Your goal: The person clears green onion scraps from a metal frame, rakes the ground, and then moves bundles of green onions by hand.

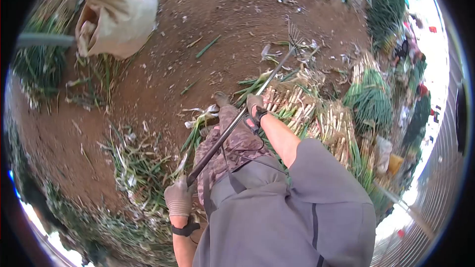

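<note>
A long-handled rake (231, 127) runs diagonally across my body. Its thin fanned tines (293, 33) rest on or just above the dirt at the upper right, among scraps. My left hand (178, 198), in a light glove, is closed round the handle's near end. Further up the shaft, my right hand (255, 103), also gloved, grips it near bundled green onions (292, 104). Loose green leaves and pale peelings (200, 121) lie beside my feet. Under the left hand is a heap of onion trimmings (141, 168).
Brown dirt floor (168, 59) carries scattered scraps. A beige sack (118, 22) stands at upper left beside piled green onions (39, 64). More onion bundles (368, 94) stand to the right, with people (413, 49) beyond. Trimmings (99, 227) spread along the lower left.
</note>
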The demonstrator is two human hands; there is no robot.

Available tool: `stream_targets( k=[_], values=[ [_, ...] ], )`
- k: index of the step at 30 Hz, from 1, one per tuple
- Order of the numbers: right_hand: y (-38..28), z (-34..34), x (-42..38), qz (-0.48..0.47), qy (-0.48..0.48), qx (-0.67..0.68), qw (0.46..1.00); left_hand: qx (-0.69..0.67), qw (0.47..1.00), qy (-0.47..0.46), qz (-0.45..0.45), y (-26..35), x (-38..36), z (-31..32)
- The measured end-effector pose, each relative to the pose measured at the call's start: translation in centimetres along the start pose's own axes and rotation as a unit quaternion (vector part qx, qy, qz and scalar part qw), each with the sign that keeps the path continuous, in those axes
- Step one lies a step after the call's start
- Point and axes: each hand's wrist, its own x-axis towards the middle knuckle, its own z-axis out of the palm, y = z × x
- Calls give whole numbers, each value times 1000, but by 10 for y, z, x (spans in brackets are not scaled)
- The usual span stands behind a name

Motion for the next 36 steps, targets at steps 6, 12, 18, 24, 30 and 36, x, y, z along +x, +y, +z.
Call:
stream_targets(
  k=[6,12,18,24,30,36],
  values=[
    [31,6,-7,458,18,563,688,37,999,-19,32,6,49,6],
    [92,7,40,425,77,676,597,32,993,66,96,85,121,6],
    [44,-12,48,312,149,731,588,46,994,30,94,85,131,-14],
    [-91,-54,-14,328,94,743,576,22,1000,-18,3,-43,40,-27],
    [-263,77,2,264,43,739,619,66,997,-24,-37,-212,-83,-28],
    [-426,-8,-113,311,-3,753,580,72,994,-21,-76,-410,-212,-32]
  ],
)
